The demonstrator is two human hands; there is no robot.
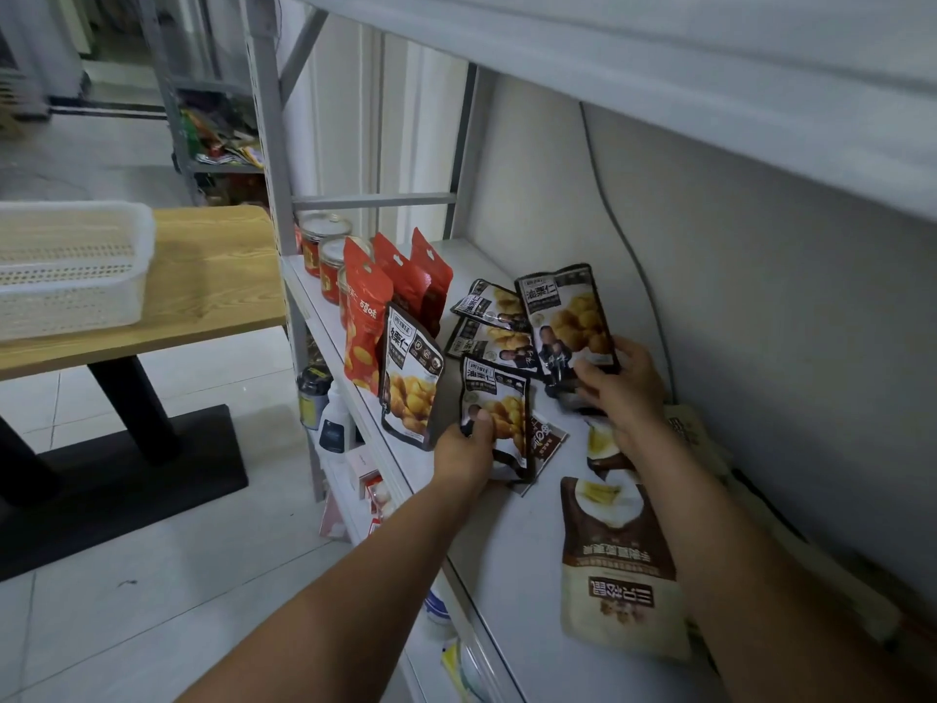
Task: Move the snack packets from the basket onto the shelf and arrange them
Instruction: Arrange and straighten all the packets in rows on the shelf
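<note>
Two packets (565, 317) gripped over white shelf (514, 550); basket (71, 276) on wooden table (218, 276).

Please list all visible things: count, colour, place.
white perforated plastic basket: one, white, on table.
light wooden table: one, tan, left.
white metal shelf: one, white, right.
red-lidded glass jars: two visible, red, far end.
red foil snack pouches: three, red, upright by jars.
black glossy chestnut packets: five, black; one upright, two flat, two held.
brown and cream pouches: two or more, brown, near end.
left grip: one hand, holds black packet.
right grip: one hand, holds another.
</note>
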